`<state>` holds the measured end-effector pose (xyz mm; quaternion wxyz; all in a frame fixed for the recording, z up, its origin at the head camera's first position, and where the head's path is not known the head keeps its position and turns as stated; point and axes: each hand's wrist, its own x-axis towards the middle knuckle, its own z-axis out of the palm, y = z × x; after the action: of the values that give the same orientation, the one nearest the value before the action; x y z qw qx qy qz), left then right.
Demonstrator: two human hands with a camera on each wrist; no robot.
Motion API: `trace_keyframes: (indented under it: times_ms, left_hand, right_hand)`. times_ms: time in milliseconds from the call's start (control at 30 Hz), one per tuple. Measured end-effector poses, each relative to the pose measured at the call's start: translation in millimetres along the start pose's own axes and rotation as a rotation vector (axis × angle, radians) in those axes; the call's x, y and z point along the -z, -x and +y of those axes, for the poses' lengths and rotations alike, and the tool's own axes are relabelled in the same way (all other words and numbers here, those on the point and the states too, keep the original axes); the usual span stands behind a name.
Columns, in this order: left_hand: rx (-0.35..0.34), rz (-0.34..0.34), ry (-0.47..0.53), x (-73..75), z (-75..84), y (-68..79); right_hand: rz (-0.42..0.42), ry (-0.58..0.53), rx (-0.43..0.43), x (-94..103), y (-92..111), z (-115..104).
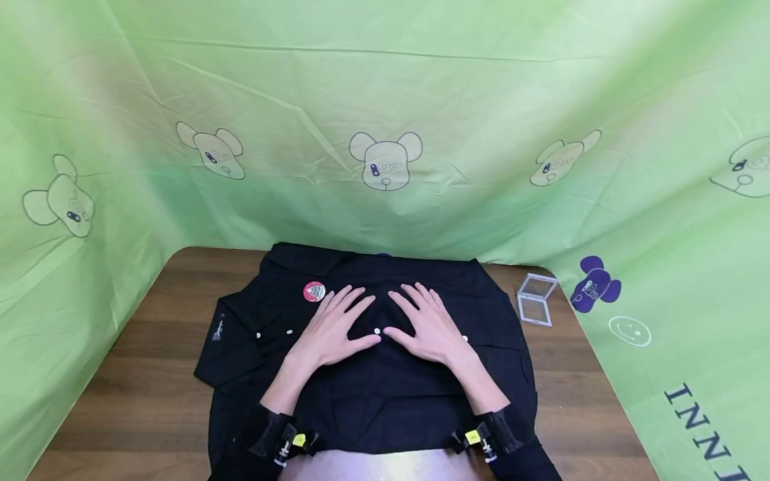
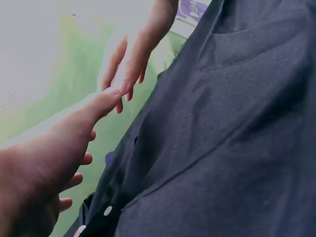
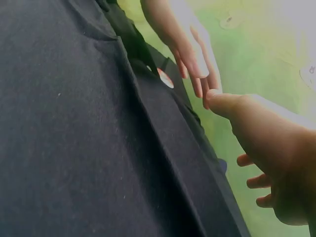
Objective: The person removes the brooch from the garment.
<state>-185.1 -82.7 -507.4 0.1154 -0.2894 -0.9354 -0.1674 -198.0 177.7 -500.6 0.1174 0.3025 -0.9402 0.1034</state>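
A black buttoned shirt (image 1: 397, 374) with white buttons lies spread across the table, one sleeve folded toward the left. My left hand (image 1: 327, 334) is over its middle, fingers straight and spread, holding nothing. Just to the right, my right hand (image 1: 430, 327) mirrors it, also with straight, spread fingers and nothing held. The thumbs point toward each other with a small gap in the head view. Whether either palm touches the cloth I cannot tell. Beyond the left fingertips, a round red badge (image 1: 314, 291) with a tree-like picture sits on the shirt.
A small hinged case with clear panels (image 1: 534, 308) stands unfolded at the right back of the wooden table (image 1: 150, 334). Green cloth (image 1: 385, 87) printed with bear heads hangs behind and along both sides. Each wrist wears a black strap with a camera mount.
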Motion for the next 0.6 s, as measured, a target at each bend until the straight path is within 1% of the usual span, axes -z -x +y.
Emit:
trace_keyframes:
  times_ms: [167, 300, 500, 600]
  left_hand:
    - [0.02, 0.012, 0.014, 4.8, -3.3, 1.9]
    - [0.04, 0.003, 0.019, 10.1, -7.8, 5.7]
    - [0.05, 0.029, 0.022, 18.0, -18.0, 11.0]
    - [0.061, 0.03, 0.013, 21.3, -23.1, 13.6]
  right_hand:
    - [0.002, -0.003, 0.017, 0.4, -5.4, -4.2]
    - [0.005, -0.004, 0.031, 0.5, -9.6, -8.4]
    - [0.012, -0.009, 0.047, -1.6, -15.5, -13.8]
    - [0.011, -0.006, 0.054, -2.7, -18.8, -16.6]
